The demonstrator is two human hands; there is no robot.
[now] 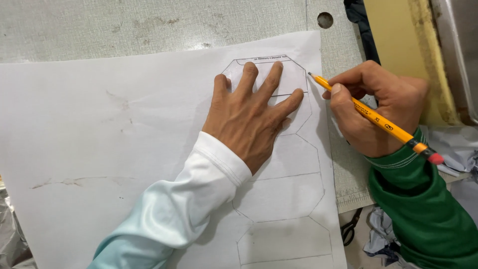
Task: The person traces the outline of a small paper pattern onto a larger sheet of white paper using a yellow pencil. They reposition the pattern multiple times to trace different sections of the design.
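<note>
A grey, speckled worktop (124, 25) with faint stains and a round hole (325, 20) near the upper right is seen from above. Most of it is covered by a large white paper sheet (99, 149), smooth but scuffed with a few brown smudges. Down the right side of the sheet, a column of pencilled outlines (284, 199) with cut corners is drawn, one below another. At the top of that column, in the upper middle of the frame, a thin translucent template (291, 74) of the same shape is laid flat. It is pinned down by the left hand (246, 117), palm flat and fingers spread, nothing being grasped; a pale, glossy sleeve (174, 209) reaches to the wrist. At the right, a yellow pencil (373, 117) with a pink eraser is clenched in the right hand (378, 107), above a green cuff; its tip is set just beside the template's upper right corner. Black scissors (351, 226) and crumpled fabric scraps (381, 234) are partly seen at the lower right, off the worktop's edge.
</note>
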